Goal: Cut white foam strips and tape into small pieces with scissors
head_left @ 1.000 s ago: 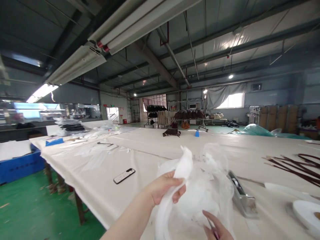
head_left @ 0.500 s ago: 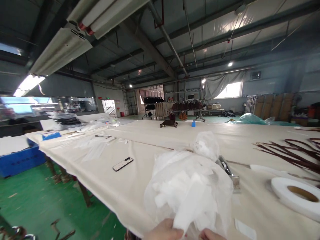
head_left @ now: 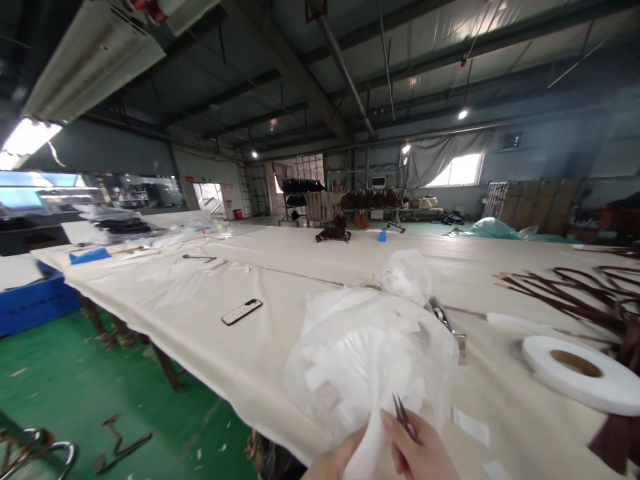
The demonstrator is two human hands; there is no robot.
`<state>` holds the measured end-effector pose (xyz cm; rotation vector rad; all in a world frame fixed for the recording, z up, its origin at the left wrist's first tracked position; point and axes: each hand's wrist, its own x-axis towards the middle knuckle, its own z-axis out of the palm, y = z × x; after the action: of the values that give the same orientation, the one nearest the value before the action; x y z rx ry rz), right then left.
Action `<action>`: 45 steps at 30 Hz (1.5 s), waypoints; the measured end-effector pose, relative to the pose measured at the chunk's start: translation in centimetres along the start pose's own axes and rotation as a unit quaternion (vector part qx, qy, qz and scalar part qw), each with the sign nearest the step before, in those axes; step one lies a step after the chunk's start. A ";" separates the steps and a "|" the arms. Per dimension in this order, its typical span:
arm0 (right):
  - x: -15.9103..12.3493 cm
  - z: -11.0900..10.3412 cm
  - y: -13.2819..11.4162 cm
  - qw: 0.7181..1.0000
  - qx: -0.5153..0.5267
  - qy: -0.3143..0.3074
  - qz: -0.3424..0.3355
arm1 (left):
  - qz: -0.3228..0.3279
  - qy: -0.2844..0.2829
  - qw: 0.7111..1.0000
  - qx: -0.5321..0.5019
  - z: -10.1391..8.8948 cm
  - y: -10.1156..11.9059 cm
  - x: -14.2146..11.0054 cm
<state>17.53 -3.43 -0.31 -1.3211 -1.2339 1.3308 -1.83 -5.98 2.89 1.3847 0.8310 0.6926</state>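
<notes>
A clear plastic bag full of white strips sits at the near edge of the cloth-covered table. My left hand pinches the gathered neck of the bag at the bottom of the view. My right hand grips the same neck and also holds small thread snips, points up. Both hands are partly cut off by the frame's lower edge.
A black-edged phone lies left of the bag. A metal tape dispenser sits behind it, a white tape roll and dark brown straps to the right. Blue bin and green floor lie on the left.
The bag has come down from mid-air onto the table edge. My left hand dropped from its upper side to the neck, beside the right hand, which now shows the snips.
</notes>
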 end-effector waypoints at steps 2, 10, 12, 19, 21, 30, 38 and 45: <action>-0.2 -0.2 -0.9 0.996 0.080 0.033 -0.007 | 0.008 -0.022 0.999 0.033 -0.1 1.2 0.1; 0.3 -2.6 -2.6 0.982 0.137 0.121 -0.047 | 0.056 -0.038 0.993 0.095 0.4 3.9 2.0; 1.3 -3.0 -2.1 0.987 0.069 0.134 -0.050 | -0.001 -0.048 0.998 0.045 0.3 2.1 2.3; 3.4 -2.7 -0.6 0.995 -0.037 0.082 0.043 | -0.125 -0.004 0.990 -0.072 0.7 -3.8 -0.2; 3.5 -2.3 -0.7 0.995 -0.024 0.059 0.081 | -0.138 -0.005 0.988 -0.074 1.0 -4.2 -1.1; 2.8 -2.0 -1.6 0.989 -0.080 -0.020 0.126 | -0.152 0.000 0.987 -0.053 1.6 -3.6 -3.4; 1.1 -1.6 -3.2 0.985 0.019 -0.069 0.160 | -0.151 0.014 0.988 -0.029 1.6 -3.9 -3.9; 0.7 -1.8 -3.5 0.971 0.075 -0.113 0.197 | -0.114 0.064 0.991 -0.026 0.8 -3.3 -3.7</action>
<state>19.05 -2.13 3.10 -1.3804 -1.0237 1.8611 -3.38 -9.76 0.01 1.1859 1.0479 0.6257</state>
